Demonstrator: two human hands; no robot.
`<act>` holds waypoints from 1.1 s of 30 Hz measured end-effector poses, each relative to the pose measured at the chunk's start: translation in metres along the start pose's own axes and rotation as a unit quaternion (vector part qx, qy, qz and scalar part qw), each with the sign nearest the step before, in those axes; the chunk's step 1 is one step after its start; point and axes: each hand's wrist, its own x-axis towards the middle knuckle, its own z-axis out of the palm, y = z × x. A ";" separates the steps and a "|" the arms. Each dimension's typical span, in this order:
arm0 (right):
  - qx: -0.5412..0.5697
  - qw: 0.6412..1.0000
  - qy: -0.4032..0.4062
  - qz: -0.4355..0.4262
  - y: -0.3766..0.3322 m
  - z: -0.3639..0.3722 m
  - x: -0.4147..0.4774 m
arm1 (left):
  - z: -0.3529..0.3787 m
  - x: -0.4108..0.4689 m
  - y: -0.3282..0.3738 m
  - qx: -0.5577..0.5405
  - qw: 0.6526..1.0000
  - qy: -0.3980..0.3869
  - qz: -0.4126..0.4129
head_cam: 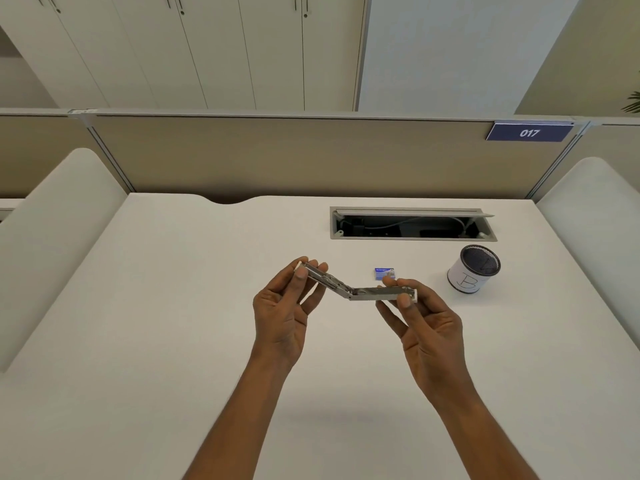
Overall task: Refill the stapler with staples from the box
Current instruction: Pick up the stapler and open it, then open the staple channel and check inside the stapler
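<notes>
A silver metal stapler [356,289] is swung wide open at its hinge and held in the air above the white desk [173,306]. My left hand [282,306] pinches the end of its left arm between thumb and fingers. My right hand [424,320] pinches the end of its right arm the same way. A small blue staple box [383,273] lies flat on the desk just behind the stapler, close to my right fingertips and apart from them. Whether staples are inside the stapler cannot be seen.
A white mesh-topped pen cup [472,273] marked "B" stands to the right of the box. Behind it an open cable hatch [412,224] is cut into the desk. A beige partition [277,157] runs along the back edge, and padded side panels flank the desk.
</notes>
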 end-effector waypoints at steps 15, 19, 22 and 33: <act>0.069 0.995 0.024 0.069 0.023 -0.001 -0.018 | -0.006 -0.006 -0.004 -0.116 0.990 0.061 -0.049; 0.069 0.995 0.028 0.066 0.023 -0.003 -0.017 | -0.005 -0.012 -0.005 -0.128 0.988 0.050 -0.069; 0.045 0.996 0.019 0.071 0.026 -0.008 -0.018 | -0.004 -0.015 -0.004 -0.109 0.991 0.040 -0.071; -0.362 0.927 -0.075 -0.061 -0.002 0.001 -0.002 | -0.005 -0.024 0.008 -0.020 0.996 -0.004 -0.087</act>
